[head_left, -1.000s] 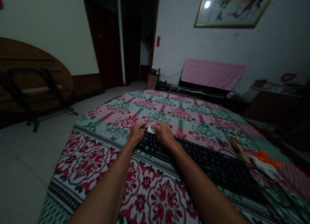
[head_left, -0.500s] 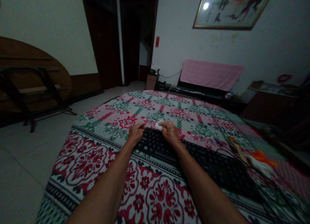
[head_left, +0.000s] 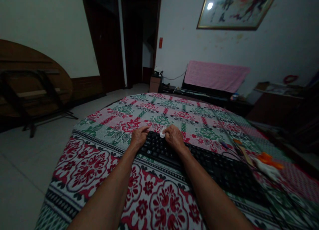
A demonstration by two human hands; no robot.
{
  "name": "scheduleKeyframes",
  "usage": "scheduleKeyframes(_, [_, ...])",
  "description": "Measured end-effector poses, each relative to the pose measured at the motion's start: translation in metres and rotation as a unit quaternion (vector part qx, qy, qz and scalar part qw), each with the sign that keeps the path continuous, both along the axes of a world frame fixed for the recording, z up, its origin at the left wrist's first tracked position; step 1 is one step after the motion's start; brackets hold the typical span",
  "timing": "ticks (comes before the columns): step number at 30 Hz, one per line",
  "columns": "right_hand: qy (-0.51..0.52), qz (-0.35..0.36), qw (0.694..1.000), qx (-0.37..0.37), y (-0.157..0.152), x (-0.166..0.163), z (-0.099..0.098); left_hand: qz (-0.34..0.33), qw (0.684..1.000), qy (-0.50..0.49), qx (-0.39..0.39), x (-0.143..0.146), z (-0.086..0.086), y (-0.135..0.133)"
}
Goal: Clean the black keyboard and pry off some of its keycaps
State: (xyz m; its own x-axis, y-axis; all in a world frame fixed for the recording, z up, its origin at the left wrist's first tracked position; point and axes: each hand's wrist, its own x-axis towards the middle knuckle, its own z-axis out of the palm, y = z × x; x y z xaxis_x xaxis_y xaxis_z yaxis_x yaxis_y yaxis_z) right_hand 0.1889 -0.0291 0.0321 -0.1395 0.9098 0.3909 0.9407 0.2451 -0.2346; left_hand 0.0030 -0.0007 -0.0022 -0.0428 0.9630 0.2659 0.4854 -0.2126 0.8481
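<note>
A long black keyboard (head_left: 216, 167) lies at a slant on a patterned bedspread (head_left: 166, 203). At its left end my left hand (head_left: 139, 137) grips the corner, fingers over the far edge. My right hand (head_left: 173, 137) is closed, pinching a small white piece of tissue or cloth (head_left: 162, 133) against the keys near the upper left part of the keyboard. My right forearm crosses over the middle of the keyboard and hides some keys.
To the right lie an orange item (head_left: 270, 160), a crumpled white cloth (head_left: 266, 168), a yellowish stick-like tool (head_left: 246, 155) and dark cables. A folded round table (head_left: 32, 70) leans at the left wall. A pink cloth (head_left: 216, 75) covers something at the back.
My right hand has shifted slightly with the white piece, which now sits lower, over the top rows of keys. My left hand stays on the keyboard's corner.
</note>
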Motion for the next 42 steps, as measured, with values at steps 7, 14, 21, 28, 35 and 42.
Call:
scheduleKeyframes(7, [-0.035,0.094,0.995,0.016,-0.001,-0.009,-0.001,-0.003,1.0,0.005,0.0,0.0,0.004,-0.002])
scheduleKeyframes(14, [-0.019,0.008,1.0,-0.005,-0.001,-0.001,-0.001,0.001,1.0,0.017,0.009,0.0,-0.001,0.001])
scheduleKeyframes(21, [-0.021,0.122,0.992,0.039,-0.003,-0.008,-0.003,0.005,0.999,0.045,0.031,0.0,0.0,-0.001])
scheduleKeyframes(28, [-0.032,0.085,0.996,0.012,-0.006,-0.011,0.003,0.003,0.998,0.061,0.031,0.0,0.002,-0.003])
scheduleKeyframes(35, [-0.012,0.129,0.99,0.048,-0.003,-0.012,-0.002,0.002,0.997,0.062,0.036,0.0,0.001,-0.002])
scheduleKeyframes(42, [-0.054,0.181,0.982,0.02,-0.004,-0.016,-0.003,-0.004,0.997,0.06,0.044,-0.001,-0.004,0.001])
